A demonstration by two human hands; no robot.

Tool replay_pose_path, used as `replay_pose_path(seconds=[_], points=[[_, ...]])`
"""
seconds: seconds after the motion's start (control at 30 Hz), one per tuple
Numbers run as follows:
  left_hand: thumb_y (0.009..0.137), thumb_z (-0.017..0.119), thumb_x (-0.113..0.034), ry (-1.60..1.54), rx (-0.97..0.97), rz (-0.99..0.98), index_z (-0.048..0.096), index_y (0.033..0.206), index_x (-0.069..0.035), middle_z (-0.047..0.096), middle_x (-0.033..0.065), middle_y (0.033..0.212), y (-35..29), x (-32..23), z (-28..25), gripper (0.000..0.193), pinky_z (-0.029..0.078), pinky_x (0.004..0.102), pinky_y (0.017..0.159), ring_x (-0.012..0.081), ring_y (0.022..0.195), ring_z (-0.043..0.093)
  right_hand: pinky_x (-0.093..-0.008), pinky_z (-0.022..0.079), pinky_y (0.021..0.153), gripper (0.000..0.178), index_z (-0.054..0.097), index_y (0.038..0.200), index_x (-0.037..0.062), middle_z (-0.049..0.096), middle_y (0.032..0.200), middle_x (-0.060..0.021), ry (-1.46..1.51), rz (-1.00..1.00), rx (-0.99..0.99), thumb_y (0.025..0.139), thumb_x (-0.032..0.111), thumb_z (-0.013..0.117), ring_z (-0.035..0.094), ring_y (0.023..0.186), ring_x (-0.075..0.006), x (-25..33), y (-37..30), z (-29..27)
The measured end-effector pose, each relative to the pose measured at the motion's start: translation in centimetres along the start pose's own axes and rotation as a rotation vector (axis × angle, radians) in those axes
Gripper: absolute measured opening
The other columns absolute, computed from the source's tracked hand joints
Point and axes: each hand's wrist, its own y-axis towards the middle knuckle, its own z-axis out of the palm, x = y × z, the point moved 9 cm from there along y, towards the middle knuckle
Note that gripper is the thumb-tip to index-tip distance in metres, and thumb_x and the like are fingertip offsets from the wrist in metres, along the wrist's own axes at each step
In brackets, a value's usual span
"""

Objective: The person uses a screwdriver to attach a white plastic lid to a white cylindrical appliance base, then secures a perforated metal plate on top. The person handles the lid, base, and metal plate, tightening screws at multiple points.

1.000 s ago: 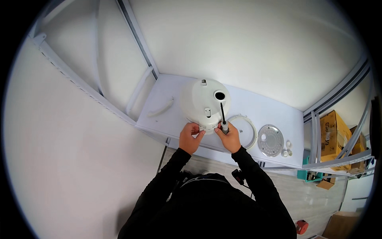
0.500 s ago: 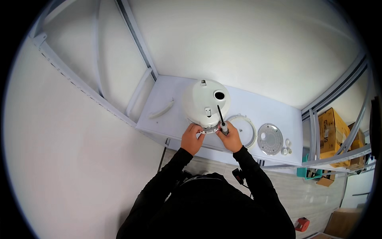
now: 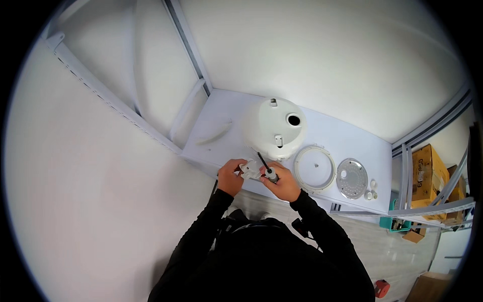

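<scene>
Over the table's front edge, my left hand (image 3: 231,177) is closed on a small white plastic part (image 3: 250,170). My right hand (image 3: 283,183) grips a screwdriver (image 3: 270,173) with a grey-and-white handle; its dark shaft points up and to the left. The right fingertips also reach the near side of the plastic part. Just beyond both hands sits a large rounded white appliance body (image 3: 266,118), with a dark round hole and small bracket-like fittings on top. It stands apart from the part I hold.
Right of the body lie a white ring (image 3: 297,173) with small screws inside it, a clear perforated disc (image 3: 360,176) and several small white round pieces (image 3: 369,195). A curved white strip (image 3: 215,135) lies at the left. Metal frame posts flank the white table (image 3: 327,123); boxes (image 3: 427,173) stand at right.
The white plastic part has come away from the body's front, toward me and slightly left, held in my hands. The screwdriver has moved left and lower with my right hand. My view has shifted slightly.
</scene>
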Motion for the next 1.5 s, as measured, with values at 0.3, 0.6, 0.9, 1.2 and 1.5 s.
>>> replay_pose_path(seconds=[0.3, 0.6, 0.9, 1.2, 1.5], points=[[0.081, 0.073, 0.0, 0.191, 0.116, 0.024, 0.068, 0.125, -0.004, 0.072, 0.0144, 0.11, 1.4, 5.5, -5.9, 0.044, 0.059, 0.0369, 0.084, 0.0263, 0.1, 0.073, -0.0445, 0.053, 0.075, 0.031, 0.066, 0.104, -0.0038, 0.065, 0.102, -0.0181, -0.27, 0.084, -0.054, 0.083, 0.015, 0.079, 0.066, 0.085, -0.0388, -3.6, 4.3, 8.5], [0.083, 0.075, -0.01, 0.224, 0.154, 0.067, 0.071, 0.11, -0.005, 0.072, 0.0114, 0.107, 6.4, 10.9, -11.9, 0.028, 0.056, 0.0375, 0.077, 0.0266, 0.092, 0.07, -0.0439, 0.051, 0.071, 0.024, 0.068, 0.098, -0.0024, 0.063, 0.094, -0.0165, -0.403, 0.275, -0.159, 0.083, 0.013, 0.079, 0.064, 0.082, -0.0378, -9.4, 8.7, 14.0], [0.082, 0.073, -0.004, 0.123, 0.169, 0.087, 0.069, 0.102, -0.005, 0.07, 0.0107, 0.1, 9.8, 13.1, -13.9, 0.02, 0.054, 0.0374, 0.073, 0.0261, 0.082, 0.067, -0.044, 0.053, 0.075, 0.022, 0.07, 0.097, -0.001, 0.066, 0.102, -0.0153, -0.474, 0.345, -0.319, 0.082, 0.012, 0.078, 0.065, 0.087, -0.0381, -11.4, 8.5, 14.9], [0.082, 0.074, 0.002, -0.023, 0.102, 0.242, 0.068, 0.1, -0.005, 0.067, 0.0068, 0.095, 13.2, 7.3, -12.1, 0.02, 0.047, 0.0297, 0.061, 0.017, 0.074, 0.062, -0.0403, 0.052, 0.072, 0.029, 0.061, 0.107, 0.0007, 0.062, 0.102, -0.0181, -0.273, 0.31, -0.326, 0.08, 0.002, 0.071, 0.063, 0.082, -0.0352, 0.0, 10.8, 10.2], [0.074, 0.087, -0.008, -0.069, 0.255, 0.35, 0.063, 0.121, -0.006, 0.063, 0.0112, 0.122, 14.3, -0.7, -6.2, 0.052, 0.052, 0.0362, 0.079, 0.0253, 0.105, 0.063, -0.0401, 0.051, 0.075, 0.031, 0.057, 0.104, 0.0011, 0.054, 0.103, -0.0175, -0.518, 0.16, -0.601, 0.076, -0.004, 0.068, 0.058, 0.085, -0.0366, 10.0, 6.1, -2.3]])
